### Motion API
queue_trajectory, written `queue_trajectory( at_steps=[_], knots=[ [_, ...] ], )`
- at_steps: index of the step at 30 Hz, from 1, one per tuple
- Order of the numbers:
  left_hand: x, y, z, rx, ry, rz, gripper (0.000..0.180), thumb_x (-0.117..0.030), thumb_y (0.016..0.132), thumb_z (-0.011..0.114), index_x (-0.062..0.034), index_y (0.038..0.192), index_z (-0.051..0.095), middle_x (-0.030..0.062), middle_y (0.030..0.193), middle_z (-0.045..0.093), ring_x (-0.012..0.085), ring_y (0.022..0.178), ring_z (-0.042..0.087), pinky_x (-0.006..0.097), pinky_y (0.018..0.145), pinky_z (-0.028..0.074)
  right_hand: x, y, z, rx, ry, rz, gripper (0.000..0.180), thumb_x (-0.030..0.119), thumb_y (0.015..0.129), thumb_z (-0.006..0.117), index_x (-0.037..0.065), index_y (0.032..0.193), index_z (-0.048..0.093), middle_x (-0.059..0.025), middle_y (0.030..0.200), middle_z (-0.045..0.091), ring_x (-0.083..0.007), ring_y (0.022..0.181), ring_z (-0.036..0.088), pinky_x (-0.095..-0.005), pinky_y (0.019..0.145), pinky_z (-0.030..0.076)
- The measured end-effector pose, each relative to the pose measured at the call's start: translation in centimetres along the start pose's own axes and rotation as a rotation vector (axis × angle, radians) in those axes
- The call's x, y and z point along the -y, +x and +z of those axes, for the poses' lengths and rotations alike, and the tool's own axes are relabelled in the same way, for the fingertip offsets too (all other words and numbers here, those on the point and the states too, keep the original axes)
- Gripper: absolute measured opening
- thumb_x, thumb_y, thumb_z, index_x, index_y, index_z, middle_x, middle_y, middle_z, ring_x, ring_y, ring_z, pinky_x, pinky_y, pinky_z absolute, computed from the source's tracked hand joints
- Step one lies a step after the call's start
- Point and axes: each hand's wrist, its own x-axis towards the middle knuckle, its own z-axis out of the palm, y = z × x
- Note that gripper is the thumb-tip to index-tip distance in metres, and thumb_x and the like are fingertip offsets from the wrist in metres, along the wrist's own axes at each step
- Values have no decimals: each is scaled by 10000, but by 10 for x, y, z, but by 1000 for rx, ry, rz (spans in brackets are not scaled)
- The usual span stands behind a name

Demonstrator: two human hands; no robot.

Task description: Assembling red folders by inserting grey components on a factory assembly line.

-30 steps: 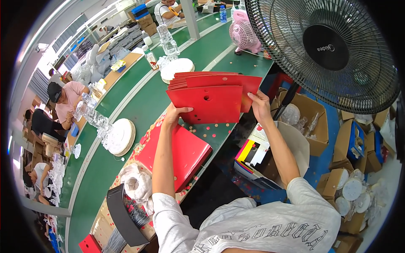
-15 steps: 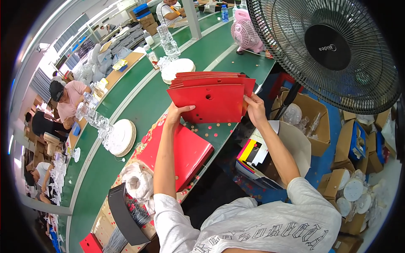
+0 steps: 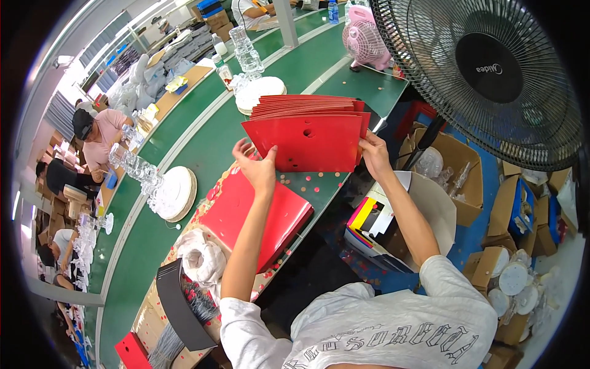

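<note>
Head view looks down on a green workbench [image 3: 184, 154] where the person holds up a fanned stack of flat red cardboard sheets [image 3: 307, 132] above its near edge. The right hand [image 3: 373, 154] grips the right side of the stack, thumb on the front sheet and fingers behind it. The left hand [image 3: 258, 169] is open with the fingers spread, just at the lower left corner of the front sheet; I cannot tell if it touches the sheet. The front sheet has small round punched holes. Under the hands, on the near edge of the workbench, lies a second pile of red folded cardboard [image 3: 258, 215], with many small round paper dots scattered around it. To the left of this pile, a round white stack of plates [image 3: 177, 192] stands on the bench with clear glass pieces [image 3: 138, 169] beside it. At the far edge a small pink table fan [image 3: 364, 38] stands. A large black standing fan [image 3: 485, 67] is to the right of the bench, above open brown cardboard boxes [image 3: 455, 178] on the floor.
</note>
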Motion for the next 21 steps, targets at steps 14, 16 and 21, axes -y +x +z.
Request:
queue_trajectory(
  at_steps=[14, 16, 21],
  knots=[
    [16, 7, 1, 107, 5, -20, 482, -195, 684, 875, -49, 1022, 564, 125, 1264, 509, 267, 1220, 494, 392, 1002, 418, -3, -2, 2, -7, -5, -6, 261, 19, 955, 553, -9, 1191, 662, -61, 1068, 704, -119, 936, 640, -268, 861, 490],
    [18, 8, 1, 138, -39, -36, 448, -172, 677, 874, -45, 966, 556, 115, 1246, 519, 257, 1246, 478, 370, 989, 414, -4, -2, 1, 2, -20, 2, 282, -6, 951, 514, -5, 1197, 652, -63, 1084, 695, -127, 962, 639, -272, 867, 491],
    [19, 19, -9, 292, -112, -56, 354, -119, 712, 838, -41, 920, 563, 77, 1127, 565, 187, 1090, 546, 308, 907, 438, -6, -1, -2, 33, -30, 27, 297, -16, 946, 482, -4, 1192, 646, -72, 1099, 688, -140, 986, 638, -280, 870, 492]
  ],
)
